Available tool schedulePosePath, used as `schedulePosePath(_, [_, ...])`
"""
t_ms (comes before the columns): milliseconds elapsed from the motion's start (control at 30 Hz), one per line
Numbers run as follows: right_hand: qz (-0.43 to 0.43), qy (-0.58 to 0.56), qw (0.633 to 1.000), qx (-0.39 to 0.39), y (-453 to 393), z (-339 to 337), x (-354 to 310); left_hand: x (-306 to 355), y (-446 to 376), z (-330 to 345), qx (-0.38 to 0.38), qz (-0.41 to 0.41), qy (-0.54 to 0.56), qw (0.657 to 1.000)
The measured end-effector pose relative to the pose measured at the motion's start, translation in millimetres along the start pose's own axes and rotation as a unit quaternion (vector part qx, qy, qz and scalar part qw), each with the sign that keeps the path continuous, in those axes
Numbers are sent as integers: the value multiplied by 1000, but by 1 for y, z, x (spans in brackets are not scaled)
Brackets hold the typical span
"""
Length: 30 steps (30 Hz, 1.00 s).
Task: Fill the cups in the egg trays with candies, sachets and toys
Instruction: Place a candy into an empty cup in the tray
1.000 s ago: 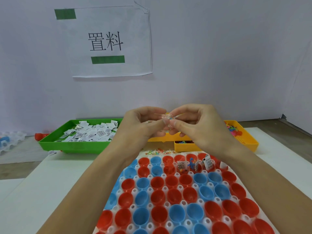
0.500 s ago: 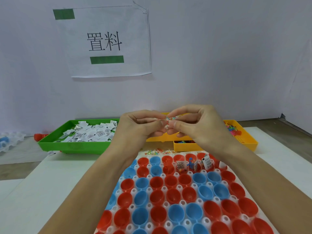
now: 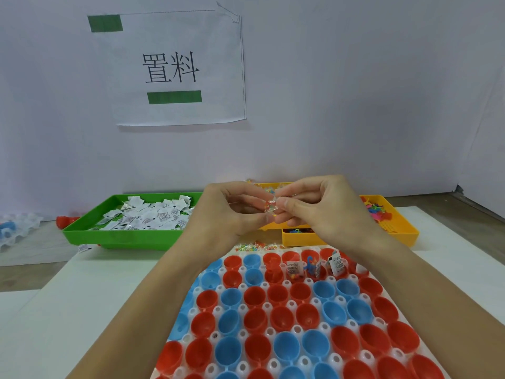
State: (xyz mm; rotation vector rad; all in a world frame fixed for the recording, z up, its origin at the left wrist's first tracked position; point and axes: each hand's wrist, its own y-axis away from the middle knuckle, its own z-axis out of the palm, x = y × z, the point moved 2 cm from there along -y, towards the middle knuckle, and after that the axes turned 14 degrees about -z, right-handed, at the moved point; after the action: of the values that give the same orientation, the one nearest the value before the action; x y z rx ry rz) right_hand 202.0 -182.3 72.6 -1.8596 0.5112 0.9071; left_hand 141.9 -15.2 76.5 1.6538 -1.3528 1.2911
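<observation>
While both hands hover above the egg tray (image 3: 273, 321) of red and blue cups, the left hand (image 3: 232, 207) and right hand (image 3: 314, 205) pinch one clear candy packet (image 3: 270, 207) between them. Behind the tray sit a green sachet bin (image 3: 131, 236) and yellow toy bins (image 3: 401, 236).

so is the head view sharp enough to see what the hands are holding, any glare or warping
Head view: light is soft and even, with no harsh glare. The left hand and right hand pinch a small clear candy packet, too tiny and see-through to read. The wide lens stretches the red and blue cups near the bottom edge and bows the paper sign.
</observation>
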Motion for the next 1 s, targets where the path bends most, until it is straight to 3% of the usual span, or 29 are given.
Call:
schedulePosePath(333, [7, 52, 998, -28, 0, -1, 5, -5, -6, 3, -20, -5, 6, 1000])
schedulePosePath(800, [0, 87, 995, -47, 0, 2, 7, -13, -7, 4, -124, -110, 33, 986])
schedulePosePath(1000, [-16, 180, 978, -99, 1, 4, 6, -15, -12, -9, -50, -124, 17, 991])
